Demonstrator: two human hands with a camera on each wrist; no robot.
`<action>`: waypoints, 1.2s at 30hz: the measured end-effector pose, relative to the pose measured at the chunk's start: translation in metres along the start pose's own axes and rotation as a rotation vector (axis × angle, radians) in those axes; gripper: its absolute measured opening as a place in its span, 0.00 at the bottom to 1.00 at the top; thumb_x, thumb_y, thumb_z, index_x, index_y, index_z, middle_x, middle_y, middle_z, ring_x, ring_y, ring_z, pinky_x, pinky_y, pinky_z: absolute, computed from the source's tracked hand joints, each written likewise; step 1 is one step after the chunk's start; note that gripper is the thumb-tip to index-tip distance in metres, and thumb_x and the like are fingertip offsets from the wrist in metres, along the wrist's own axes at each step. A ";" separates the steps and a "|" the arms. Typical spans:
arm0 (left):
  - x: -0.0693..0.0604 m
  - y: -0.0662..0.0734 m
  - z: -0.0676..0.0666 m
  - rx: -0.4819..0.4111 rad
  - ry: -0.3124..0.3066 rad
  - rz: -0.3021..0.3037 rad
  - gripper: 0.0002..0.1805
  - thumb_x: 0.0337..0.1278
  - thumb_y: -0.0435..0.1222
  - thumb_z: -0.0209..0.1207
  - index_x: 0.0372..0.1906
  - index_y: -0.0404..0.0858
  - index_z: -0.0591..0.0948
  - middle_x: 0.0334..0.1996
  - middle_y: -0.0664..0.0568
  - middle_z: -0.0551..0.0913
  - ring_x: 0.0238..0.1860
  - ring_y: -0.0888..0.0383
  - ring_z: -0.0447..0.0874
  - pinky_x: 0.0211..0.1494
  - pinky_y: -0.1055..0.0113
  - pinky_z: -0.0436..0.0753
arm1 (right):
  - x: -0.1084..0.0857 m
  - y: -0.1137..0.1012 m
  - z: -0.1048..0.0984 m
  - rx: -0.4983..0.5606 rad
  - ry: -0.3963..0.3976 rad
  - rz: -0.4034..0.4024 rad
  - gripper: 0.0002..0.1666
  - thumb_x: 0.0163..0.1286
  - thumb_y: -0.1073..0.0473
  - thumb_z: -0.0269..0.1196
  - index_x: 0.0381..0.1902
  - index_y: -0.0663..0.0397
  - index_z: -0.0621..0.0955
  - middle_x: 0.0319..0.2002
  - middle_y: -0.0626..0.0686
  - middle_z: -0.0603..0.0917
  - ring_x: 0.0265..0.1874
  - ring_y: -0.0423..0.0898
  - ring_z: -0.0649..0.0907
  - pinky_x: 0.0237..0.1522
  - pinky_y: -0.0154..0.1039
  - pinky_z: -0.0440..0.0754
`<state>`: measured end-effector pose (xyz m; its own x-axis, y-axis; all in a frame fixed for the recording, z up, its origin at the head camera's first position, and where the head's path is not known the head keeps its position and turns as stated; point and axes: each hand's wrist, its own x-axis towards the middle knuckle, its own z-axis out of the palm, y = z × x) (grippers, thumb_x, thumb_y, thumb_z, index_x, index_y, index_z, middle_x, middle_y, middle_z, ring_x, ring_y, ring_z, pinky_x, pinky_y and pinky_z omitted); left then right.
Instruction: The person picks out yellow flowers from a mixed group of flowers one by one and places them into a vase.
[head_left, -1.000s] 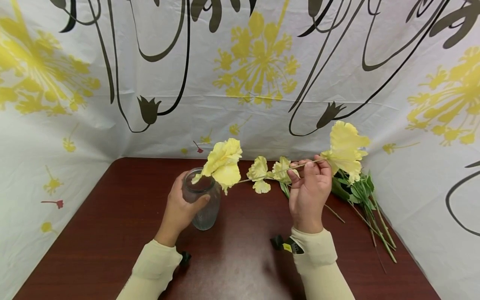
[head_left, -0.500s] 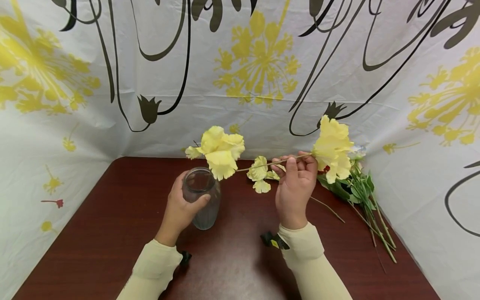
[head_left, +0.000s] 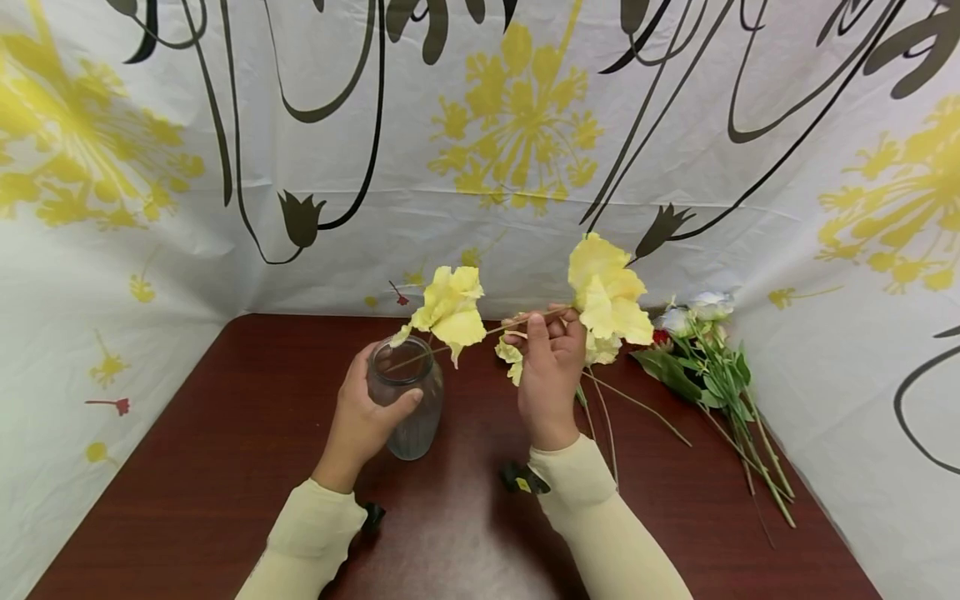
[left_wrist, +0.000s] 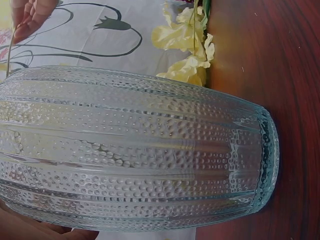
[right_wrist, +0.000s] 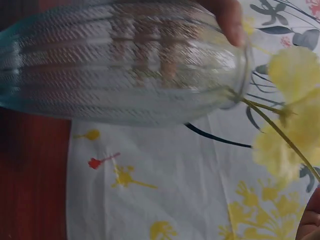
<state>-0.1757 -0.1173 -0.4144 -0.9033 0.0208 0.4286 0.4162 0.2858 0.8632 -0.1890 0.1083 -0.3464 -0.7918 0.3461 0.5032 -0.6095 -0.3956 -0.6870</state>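
Biggest thing here is the cloth [head_left: 420,233], white with yellow and dark plant prints, hanging round the back and sides. Next up, the table [head_left: 217,475], dark reddish wood. Two cream sleeves [head_left: 637,542] reach in from the bottom edge.

The flower [head_left: 525,321] is off the table: a thin stem held slantwise with one yellow bloom by the right hand [head_left: 551,367] and another over the mouth of the vase [head_left: 420,421]. Its low end looks to be just inside the rim, and the nearer bloom hides a bit of that rim.

Off to the right there's a bunch [head_left: 720,379] lying flat, green stems towards the person, white and red heads at the far end. Between that and the vase are some loose yellow flowers [head_left: 602,348], partly blocked by the right hand.

The vase is ribbed, dimpled glass, tipped a little. Left hand [head_left: 367,417] is wrapped round its side, thumb across the front; most of its fingers are behind the glass. Right hand pinches the stem right under the upper bloom, other fingers loosely bent.

Smallest: a black strap [head_left: 525,481] at the right wrist, yellow tag on it.
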 end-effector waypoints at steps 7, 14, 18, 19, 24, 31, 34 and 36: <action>0.000 0.000 0.001 -0.004 -0.009 -0.009 0.46 0.49 0.44 0.74 0.72 0.46 0.63 0.63 0.52 0.71 0.60 0.54 0.73 0.53 0.51 0.81 | -0.004 0.014 0.008 -0.068 -0.033 0.076 0.06 0.76 0.65 0.56 0.46 0.57 0.69 0.37 0.59 0.80 0.36 0.49 0.83 0.36 0.42 0.83; 0.000 0.001 0.000 0.013 -0.005 -0.025 0.46 0.49 0.45 0.74 0.72 0.46 0.62 0.63 0.51 0.70 0.61 0.54 0.73 0.54 0.48 0.80 | -0.006 0.022 0.014 -0.172 -0.040 0.097 0.07 0.77 0.62 0.57 0.48 0.55 0.70 0.34 0.49 0.80 0.30 0.42 0.74 0.37 0.36 0.72; 0.001 0.002 0.000 0.009 -0.009 -0.025 0.46 0.49 0.44 0.74 0.72 0.45 0.62 0.63 0.49 0.70 0.61 0.50 0.73 0.53 0.47 0.80 | -0.009 0.025 0.018 -0.240 -0.027 0.125 0.07 0.77 0.64 0.55 0.50 0.58 0.72 0.32 0.47 0.76 0.31 0.40 0.72 0.37 0.34 0.68; 0.001 0.002 0.000 0.008 -0.010 -0.024 0.46 0.50 0.44 0.74 0.72 0.45 0.62 0.63 0.48 0.70 0.61 0.48 0.73 0.53 0.47 0.80 | -0.010 0.026 0.019 -0.267 -0.023 0.132 0.06 0.77 0.66 0.53 0.49 0.59 0.72 0.33 0.47 0.74 0.32 0.39 0.70 0.37 0.34 0.66; 0.000 0.001 0.000 -0.001 -0.007 -0.016 0.45 0.49 0.42 0.74 0.72 0.44 0.63 0.63 0.45 0.70 0.59 0.46 0.74 0.48 0.49 0.82 | -0.015 0.034 0.023 -0.314 -0.077 0.152 0.09 0.77 0.71 0.49 0.52 0.65 0.71 0.38 0.49 0.73 0.37 0.40 0.73 0.41 0.32 0.72; -0.001 0.001 0.001 0.012 0.009 0.014 0.45 0.49 0.43 0.74 0.72 0.42 0.64 0.63 0.44 0.71 0.59 0.47 0.74 0.49 0.48 0.82 | -0.021 0.044 0.025 -0.217 -0.216 0.131 0.15 0.75 0.65 0.57 0.58 0.62 0.74 0.44 0.51 0.81 0.40 0.46 0.80 0.42 0.41 0.80; -0.001 0.001 0.001 0.012 0.010 0.018 0.46 0.49 0.43 0.74 0.72 0.42 0.64 0.63 0.42 0.70 0.59 0.46 0.74 0.49 0.47 0.81 | -0.023 0.047 0.026 -0.242 -0.236 0.110 0.20 0.73 0.65 0.60 0.61 0.59 0.76 0.50 0.50 0.82 0.49 0.46 0.80 0.48 0.40 0.79; -0.001 0.002 0.001 0.006 0.008 0.012 0.46 0.49 0.43 0.74 0.72 0.42 0.63 0.63 0.43 0.70 0.59 0.46 0.74 0.49 0.48 0.82 | -0.025 0.048 0.026 -0.239 -0.245 0.140 0.22 0.72 0.66 0.61 0.63 0.57 0.76 0.55 0.49 0.80 0.55 0.45 0.78 0.53 0.40 0.77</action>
<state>-0.1744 -0.1159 -0.4137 -0.8975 0.0168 0.4408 0.4261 0.2914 0.8564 -0.1993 0.0590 -0.3784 -0.8704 0.0774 0.4862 -0.4911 -0.2053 -0.8466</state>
